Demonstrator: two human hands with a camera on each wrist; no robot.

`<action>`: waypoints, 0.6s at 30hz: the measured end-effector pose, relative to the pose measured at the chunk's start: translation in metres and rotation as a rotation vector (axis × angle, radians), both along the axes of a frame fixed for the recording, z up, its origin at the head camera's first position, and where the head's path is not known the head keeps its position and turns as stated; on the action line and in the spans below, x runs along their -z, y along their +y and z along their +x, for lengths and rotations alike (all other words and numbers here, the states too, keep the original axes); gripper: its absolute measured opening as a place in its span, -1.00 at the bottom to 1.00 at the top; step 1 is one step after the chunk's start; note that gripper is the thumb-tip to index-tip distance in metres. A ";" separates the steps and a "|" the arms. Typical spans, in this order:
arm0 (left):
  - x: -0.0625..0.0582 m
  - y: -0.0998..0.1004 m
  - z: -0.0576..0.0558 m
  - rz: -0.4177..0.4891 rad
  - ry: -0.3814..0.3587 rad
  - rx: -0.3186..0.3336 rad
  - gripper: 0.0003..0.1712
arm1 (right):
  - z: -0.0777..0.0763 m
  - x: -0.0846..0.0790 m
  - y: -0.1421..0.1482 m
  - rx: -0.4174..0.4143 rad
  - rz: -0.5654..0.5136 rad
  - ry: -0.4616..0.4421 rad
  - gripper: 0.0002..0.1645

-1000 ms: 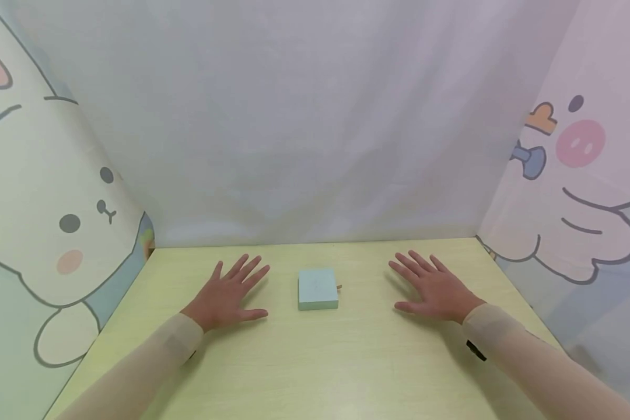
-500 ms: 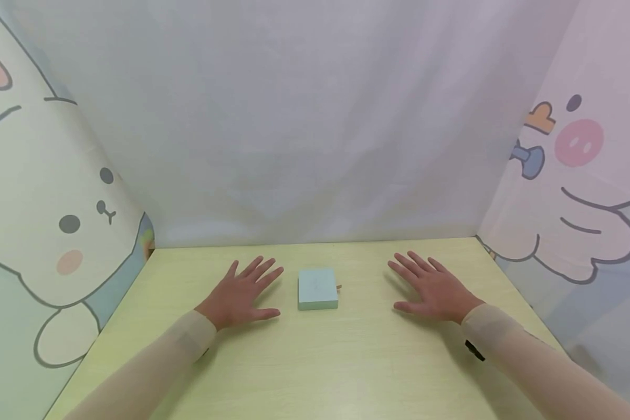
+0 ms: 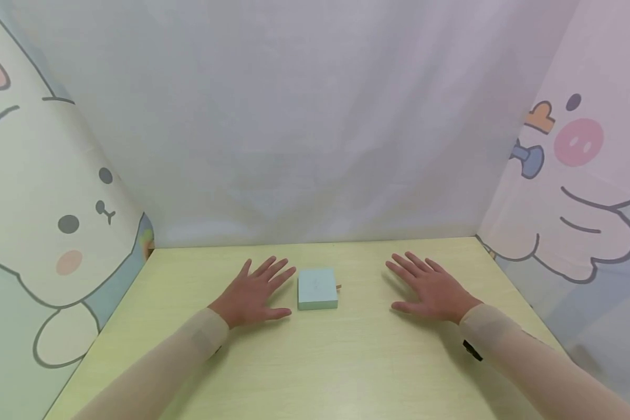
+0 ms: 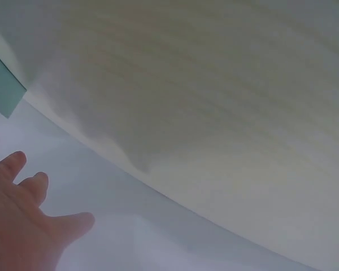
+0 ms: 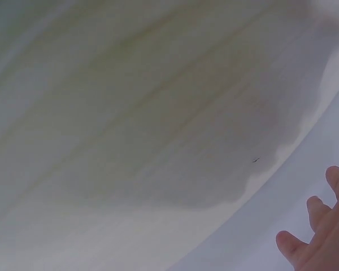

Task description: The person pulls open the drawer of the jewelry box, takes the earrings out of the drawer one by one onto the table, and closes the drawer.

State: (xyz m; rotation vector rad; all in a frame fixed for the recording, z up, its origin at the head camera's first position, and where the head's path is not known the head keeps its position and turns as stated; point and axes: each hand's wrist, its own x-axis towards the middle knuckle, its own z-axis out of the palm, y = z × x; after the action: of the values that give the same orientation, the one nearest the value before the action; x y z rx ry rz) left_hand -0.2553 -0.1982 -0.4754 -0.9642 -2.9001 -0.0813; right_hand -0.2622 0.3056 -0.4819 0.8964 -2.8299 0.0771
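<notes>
A flat, square, pale blue-green box (image 3: 317, 289) lies on the light wooden table (image 3: 315, 361), with a small brown tab (image 3: 338, 287) sticking out of its right side. My left hand (image 3: 252, 297) is just left of the box, fingers straight and spread, holding nothing. On the other side, farther off, my right hand (image 3: 433, 289) has its fingers spread too and nothing in it. The left wrist view catches one corner of the box (image 4: 5, 84) beyond the left fingers. In the right wrist view only the fingers (image 5: 319, 214) and table surface (image 5: 158, 141) show.
A plain pale curtain (image 3: 315, 128) hangs behind the table's far edge. Cartoon-printed cloth stands on both sides, a rabbit (image 3: 58, 192) at left and a chick-like figure (image 3: 577, 192) at right. Both forearms wear light sleeves, the right one with a black strap piece (image 3: 472, 350).
My left hand has moved right, closer to the box, its fingers still spread. The right hand has shifted only slightly to the left. The box has stayed in place.
</notes>
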 end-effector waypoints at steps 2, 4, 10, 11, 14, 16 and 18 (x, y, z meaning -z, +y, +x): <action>0.000 0.003 0.000 -0.005 -0.005 0.004 0.14 | 0.000 0.000 -0.001 0.002 0.013 -0.006 0.20; 0.000 0.006 0.000 -0.008 -0.011 0.009 0.15 | 0.000 0.001 -0.001 0.003 0.022 -0.011 0.19; 0.003 0.013 -0.001 -0.007 -0.023 0.026 0.14 | -0.001 0.000 -0.006 -0.016 0.004 -0.014 0.16; 0.004 0.014 -0.002 -0.013 -0.016 0.029 0.14 | -0.001 0.000 -0.006 -0.019 0.005 -0.013 0.15; 0.007 0.017 -0.003 -0.028 -0.004 0.040 0.11 | -0.001 0.000 -0.009 -0.026 0.006 -0.013 0.13; 0.007 0.019 -0.003 -0.039 -0.003 0.043 0.09 | -0.001 -0.001 -0.010 -0.029 0.003 -0.016 0.12; 0.006 0.022 -0.002 -0.038 -0.004 0.049 0.06 | -0.001 0.000 -0.011 -0.031 0.002 -0.017 0.11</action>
State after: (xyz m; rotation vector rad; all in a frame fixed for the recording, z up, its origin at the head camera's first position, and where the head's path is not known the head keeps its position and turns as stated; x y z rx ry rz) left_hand -0.2577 -0.1766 -0.4812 -1.0420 -2.8923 -0.0318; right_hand -0.2629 0.2947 -0.4815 0.9444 -2.8326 0.0868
